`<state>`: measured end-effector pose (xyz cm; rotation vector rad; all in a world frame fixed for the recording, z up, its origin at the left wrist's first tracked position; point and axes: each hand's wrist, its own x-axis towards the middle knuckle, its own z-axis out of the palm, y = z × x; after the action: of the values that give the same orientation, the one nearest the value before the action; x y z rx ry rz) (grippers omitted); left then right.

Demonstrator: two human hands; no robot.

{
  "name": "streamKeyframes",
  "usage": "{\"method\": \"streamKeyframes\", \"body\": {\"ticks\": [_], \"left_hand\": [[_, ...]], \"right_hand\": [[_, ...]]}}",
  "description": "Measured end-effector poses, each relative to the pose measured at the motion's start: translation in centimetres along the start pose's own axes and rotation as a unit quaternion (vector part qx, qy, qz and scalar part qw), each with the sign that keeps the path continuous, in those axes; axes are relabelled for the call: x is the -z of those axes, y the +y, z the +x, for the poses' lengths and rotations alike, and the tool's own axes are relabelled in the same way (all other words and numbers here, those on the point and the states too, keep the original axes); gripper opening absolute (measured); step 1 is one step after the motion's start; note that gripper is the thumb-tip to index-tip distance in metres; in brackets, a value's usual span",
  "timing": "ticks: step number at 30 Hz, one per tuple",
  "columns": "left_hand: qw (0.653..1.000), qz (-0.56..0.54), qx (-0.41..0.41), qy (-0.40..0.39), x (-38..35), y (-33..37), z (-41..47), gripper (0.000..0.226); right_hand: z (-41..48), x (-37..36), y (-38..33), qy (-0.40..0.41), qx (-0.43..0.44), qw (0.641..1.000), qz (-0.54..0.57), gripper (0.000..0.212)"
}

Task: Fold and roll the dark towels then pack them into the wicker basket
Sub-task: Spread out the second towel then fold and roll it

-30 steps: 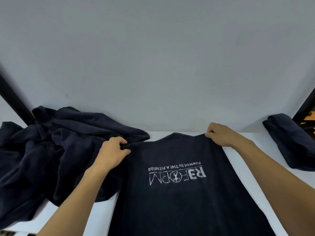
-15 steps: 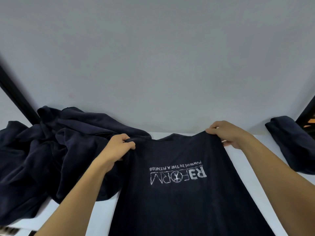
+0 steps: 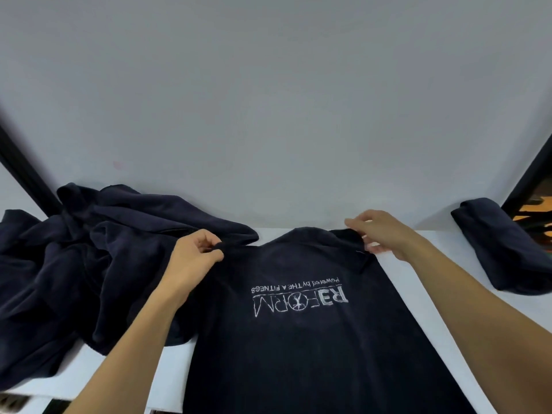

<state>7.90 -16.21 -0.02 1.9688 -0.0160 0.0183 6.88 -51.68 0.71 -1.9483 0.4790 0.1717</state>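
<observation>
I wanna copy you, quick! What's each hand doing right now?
Left hand: pinching the far left corner of the logo towel.
Right hand: gripping the towel's far right corner, fingers curled over it.

One flat towel (image 3: 298, 348) — one rolled towel (image 3: 504, 249)

- A plain, pale grey wall (image 3: 274, 100) filled the upper part of the view, with no window or fitting on it.
- A faint pinkish mark (image 3: 117, 165) showed low on its left side.
- A white table (image 3: 442, 242) stood right against the wall.
- A black bar (image 3: 27, 177) slanted across the left edge; a second black bar (image 3: 528, 177) slanted at the right.
- Beyond the right one lay blurred orange patches (image 3: 537, 210) on a dark ground.
- The light was soft and even, casting only weak shadows.
</observation>
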Motion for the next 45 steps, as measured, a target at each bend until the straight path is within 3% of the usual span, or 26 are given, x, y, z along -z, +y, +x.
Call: {"method": "streamKeyframes", "body": {"ticks": [4,6,9,12,15,20,22,26,27,29,34,39,42,45], "left_hand": [[0.993,0.117,-0.012,0.019,-0.4,0.6,-0.3,0.010],[0.987,0.155,-0.021,0.028,-0.1,0.9,-0.2,0.010],[0.977,0.208,-0.023,0.036,0.5,1.2,0.0,0.010],[0.975,0.221,-0.018,0.032,0.7,1.2,0.2,0.013],[0.977,0.211,-0.022,0.021,0.6,1.3,0.1,0.011],[0.989,0.145,0.006,0.016,0.6,1.3,1.0,0.012],[0.998,0.035,0.057,0.002,0.6,1.1,1.4,0.016],[0.975,-0.117,0.179,-0.057,0.1,-0.1,1.7,0.025],[0.970,-0.136,0.191,-0.063,0.1,-0.2,1.8,0.030],[0.968,-0.133,0.203,-0.060,0.1,-0.1,2.0,0.035],[0.985,-0.021,0.171,-0.025,-0.1,-0.6,2.7,0.035],[0.969,0.237,0.059,0.040,-0.8,-0.4,2.3,0.013],[0.945,0.320,0.051,0.042,-0.4,-0.5,2.0,0.017],[0.924,0.376,0.071,0.011,-0.7,0.1,1.9,0.037]], "right_hand": [[1.1,-1.5,-0.3,0.032,0.086,0.980,-0.176,0.028],[1.4,-1.5,-0.4,0.103,0.126,0.956,-0.243,0.018],[0.2,-0.9,-0.9,0.174,0.201,0.938,-0.222,0.006],[-1.7,-1.1,-1.2,0.042,0.253,0.946,-0.199,0.016],[-2.2,-1.3,0.0,-0.053,0.236,0.908,-0.342,0.039],[-1.7,-0.6,1.5,-0.030,0.232,0.852,-0.468,0.022],[-1.7,-0.5,1.5,-0.004,0.247,0.870,-0.427,0.019],[-1.4,0.5,0.3,0.001,0.163,0.979,-0.124,0.020],[-1.0,0.7,0.0,-0.014,0.133,0.988,-0.075,0.021],[0.1,0.6,-0.2,-0.014,0.111,0.990,-0.090,0.025],[4.0,-1.1,-0.3,0.085,0.110,0.952,-0.273,0.024],[5.5,-2.4,0.2,0.173,0.106,0.902,-0.381,0.024],[5.7,-2.9,0.0,0.164,0.077,0.882,-0.436,0.036],[5.8,-3.1,-0.5,0.118,0.032,0.884,-0.451,0.042]]}}
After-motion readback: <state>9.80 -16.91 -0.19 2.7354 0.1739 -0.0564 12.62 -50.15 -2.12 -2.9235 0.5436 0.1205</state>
